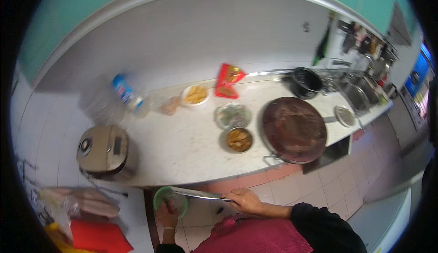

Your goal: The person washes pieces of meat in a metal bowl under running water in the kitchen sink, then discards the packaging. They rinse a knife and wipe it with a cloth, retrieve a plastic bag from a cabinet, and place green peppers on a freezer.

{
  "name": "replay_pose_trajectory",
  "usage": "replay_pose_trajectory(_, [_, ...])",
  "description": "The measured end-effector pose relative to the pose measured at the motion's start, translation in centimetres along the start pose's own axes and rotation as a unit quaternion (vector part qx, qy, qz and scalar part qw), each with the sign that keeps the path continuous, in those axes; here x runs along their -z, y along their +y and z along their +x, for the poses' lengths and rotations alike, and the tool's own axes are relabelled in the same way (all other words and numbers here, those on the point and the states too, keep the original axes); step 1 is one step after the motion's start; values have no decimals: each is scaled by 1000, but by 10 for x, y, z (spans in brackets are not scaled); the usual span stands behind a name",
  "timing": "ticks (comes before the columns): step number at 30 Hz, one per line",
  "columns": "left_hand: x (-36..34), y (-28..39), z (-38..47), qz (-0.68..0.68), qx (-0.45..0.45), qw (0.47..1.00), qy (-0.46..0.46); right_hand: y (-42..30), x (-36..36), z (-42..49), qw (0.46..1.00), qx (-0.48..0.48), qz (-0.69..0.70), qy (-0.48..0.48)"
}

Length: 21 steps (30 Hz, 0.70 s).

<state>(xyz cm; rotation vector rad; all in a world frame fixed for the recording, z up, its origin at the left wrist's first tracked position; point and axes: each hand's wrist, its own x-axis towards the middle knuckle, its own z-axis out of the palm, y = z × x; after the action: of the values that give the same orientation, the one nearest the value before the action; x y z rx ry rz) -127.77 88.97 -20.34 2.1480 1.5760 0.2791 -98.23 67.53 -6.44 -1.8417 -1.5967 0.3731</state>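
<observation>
In my right hand (244,201) is the handle of a broad-bladed kitchen knife (198,193), seen nearly edge-on. Its blade points left, over the rim of a green plastic bin (184,212) below the counter. My left hand (167,216) reaches down over that bin, its fingers near something reddish that is blurred; whether they grip it cannot be told. On the white counter (184,153) ahead lies a large round brown chopping board (294,129) with a metal loop at its front edge. Beside it are a bowl of brown food (239,140) and a plate of greens (232,115).
A rice cooker (102,150) stands at the left. Along the back are a blue-labelled bottle (125,90), a white bowl of yellow pieces (196,95), a red packet (227,82) and a black pot (305,83). The sink (361,94) is far right. A red bag (99,236) lies lower left.
</observation>
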Motion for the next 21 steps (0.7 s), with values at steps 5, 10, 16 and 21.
replay_pose_trajectory(5, [-44, 68, -15, 198, -168, 956, -137, 38, 63, -78, 992, -56, 48, 104])
replay_pose_trajectory(10, [-77, 202, -78, -22, -196, 942, -272, 79, 127, -182, 956, -219, 139, 141])
replay_pose_trajectory(16, [-100, 352, -146, -91, -335, 876, -335, 128, 167, -295, 870, -313, 252, 287])
replay_pose_trajectory(21, [-102, 419, -154, -117, -417, 855, -284, 154, 189, -343, 702, -414, 420, 399])
